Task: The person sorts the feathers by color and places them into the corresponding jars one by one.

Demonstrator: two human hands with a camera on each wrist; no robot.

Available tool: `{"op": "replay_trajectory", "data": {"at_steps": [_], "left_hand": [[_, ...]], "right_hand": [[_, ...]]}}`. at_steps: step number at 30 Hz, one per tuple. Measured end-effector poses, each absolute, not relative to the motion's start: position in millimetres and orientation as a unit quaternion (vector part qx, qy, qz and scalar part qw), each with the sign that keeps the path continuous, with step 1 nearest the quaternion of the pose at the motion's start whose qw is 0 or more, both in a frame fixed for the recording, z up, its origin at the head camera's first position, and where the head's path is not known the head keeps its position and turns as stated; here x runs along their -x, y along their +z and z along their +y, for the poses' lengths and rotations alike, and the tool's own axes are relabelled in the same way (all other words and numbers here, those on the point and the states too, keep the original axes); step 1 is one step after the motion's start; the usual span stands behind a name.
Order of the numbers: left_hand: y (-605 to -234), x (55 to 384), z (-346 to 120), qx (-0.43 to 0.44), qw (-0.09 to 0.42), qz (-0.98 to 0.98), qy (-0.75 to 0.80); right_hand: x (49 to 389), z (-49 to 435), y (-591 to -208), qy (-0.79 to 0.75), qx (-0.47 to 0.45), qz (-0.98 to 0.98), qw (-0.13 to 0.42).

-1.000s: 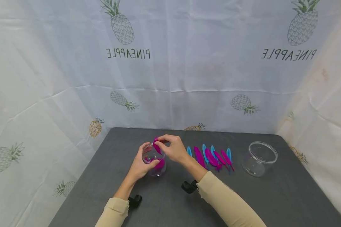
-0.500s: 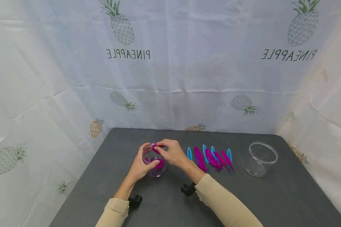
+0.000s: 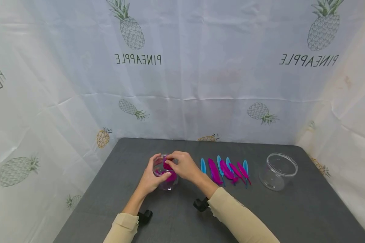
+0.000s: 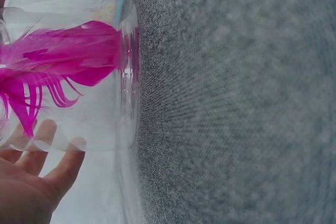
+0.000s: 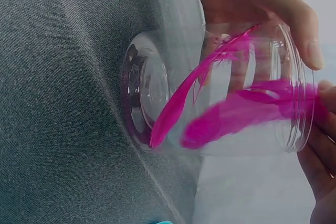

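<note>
Around the side of a clear plastic jar (image 3: 168,187) curl the fingers and thumb of my left hand (image 3: 147,179). My right hand (image 3: 185,166) is at the jar's mouth and pinches a magenta feather (image 5: 226,116), most of which hangs inside the jar. Another magenta feather (image 5: 176,103) leans inside against the wall, as the right wrist view shows. In the left wrist view, magenta feathers overlap behind the clear wall, and left fingertips (image 4: 76,145) touch its side.
Right of my hands, several magenta feathers (image 3: 214,172) and blue feathers (image 3: 203,165) lie in a row on the dark grey table (image 3: 176,219). A second clear jar (image 3: 275,182) stands open-topped farther right. A pineapple-print cloth (image 3: 182,77) hangs behind the table.
My right hand has lowered, taking the pinched magenta feather from above the rim down into the jar. The left hand keeps its hold in place.
</note>
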State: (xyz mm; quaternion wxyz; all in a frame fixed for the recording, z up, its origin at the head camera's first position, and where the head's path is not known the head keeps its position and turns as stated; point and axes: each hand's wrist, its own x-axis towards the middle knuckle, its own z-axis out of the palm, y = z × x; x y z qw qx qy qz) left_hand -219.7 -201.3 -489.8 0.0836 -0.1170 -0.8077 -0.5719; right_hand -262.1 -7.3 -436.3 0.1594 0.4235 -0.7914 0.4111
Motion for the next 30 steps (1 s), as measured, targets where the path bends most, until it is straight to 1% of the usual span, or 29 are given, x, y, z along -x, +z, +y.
{"op": "replay_trajectory", "data": {"at_steps": [5, 11, 14, 25, 30], "left_hand": [[-490.3, 220.5, -202.8, 0.132, 0.094, -0.806, -0.57], [-489.1, 220.3, -203.1, 0.131, 0.088, -0.81, -0.564], [-488.8, 219.4, -202.2, 0.128, 0.088, -0.812, -0.563], [-492.9, 222.5, -201.0, 0.131, 0.099, -0.808, -0.565], [-492.9, 223.3, -200.0, 0.128, 0.099, -0.805, -0.571]], "right_hand": [[261.6, -8.4, -436.0, 0.396, -0.427, -0.796, 0.164], [260.1, -6.4, -432.4, 0.411, -0.426, -0.789, 0.163], [258.9, -2.8, -427.5, 0.423, -0.427, -0.783, 0.162], [256.6, 17.2, -408.1, 0.41, -0.441, -0.776, 0.187], [253.2, 23.8, -401.8, 0.394, -0.446, -0.783, 0.182]]}}
